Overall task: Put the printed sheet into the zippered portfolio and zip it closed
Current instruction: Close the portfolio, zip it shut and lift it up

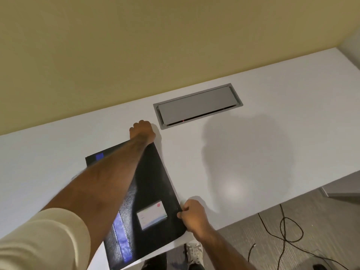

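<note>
A black zippered portfolio (153, 184) lies flat on the white desk (263, 152), with a blue stripe and a small card window on its cover. My left hand (142, 131) reaches across it and is closed on its far right corner. My right hand (192, 215) pinches the right edge near the front corner, fingers closed at the zipper line. The printed sheet is not visible. The frame is blurred, so the zipper pull itself cannot be made out.
A grey cable-access hatch (198, 106) is set into the desk beyond the portfolio. A yellow wall stands behind the desk. Black cables (284, 228) trail over the grey carpet at the right, and a white shoe (193, 252) shows below the desk's front edge.
</note>
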A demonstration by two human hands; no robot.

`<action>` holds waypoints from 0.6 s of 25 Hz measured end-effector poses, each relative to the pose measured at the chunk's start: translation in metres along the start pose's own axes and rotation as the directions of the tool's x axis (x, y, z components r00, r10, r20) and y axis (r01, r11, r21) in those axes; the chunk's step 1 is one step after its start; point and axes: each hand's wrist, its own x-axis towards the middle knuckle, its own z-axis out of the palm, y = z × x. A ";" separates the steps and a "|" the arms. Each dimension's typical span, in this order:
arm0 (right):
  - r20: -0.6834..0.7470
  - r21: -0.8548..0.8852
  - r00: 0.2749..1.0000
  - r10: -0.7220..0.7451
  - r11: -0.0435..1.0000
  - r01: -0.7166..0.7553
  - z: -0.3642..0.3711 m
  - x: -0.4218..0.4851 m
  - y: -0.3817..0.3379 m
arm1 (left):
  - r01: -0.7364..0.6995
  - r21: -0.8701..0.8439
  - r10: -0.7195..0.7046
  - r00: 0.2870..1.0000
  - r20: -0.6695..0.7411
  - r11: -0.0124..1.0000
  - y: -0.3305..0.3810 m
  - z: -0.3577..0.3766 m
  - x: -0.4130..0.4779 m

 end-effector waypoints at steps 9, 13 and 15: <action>-0.120 -0.353 0.975 -0.185 0.926 0.132 -0.007 0.033 -0.113 | -0.069 -0.232 0.122 0.967 0.223 0.970 -0.044 -0.022 0.042; -0.142 -0.117 0.945 -0.295 0.953 0.280 -0.005 0.091 -0.192 | -0.154 -0.447 0.288 0.925 0.249 0.881 -0.060 -0.022 0.050; -0.129 0.092 0.962 -0.243 0.963 0.255 -0.003 0.116 -0.219 | -0.177 -0.441 0.321 0.906 0.277 0.880 -0.065 -0.024 0.053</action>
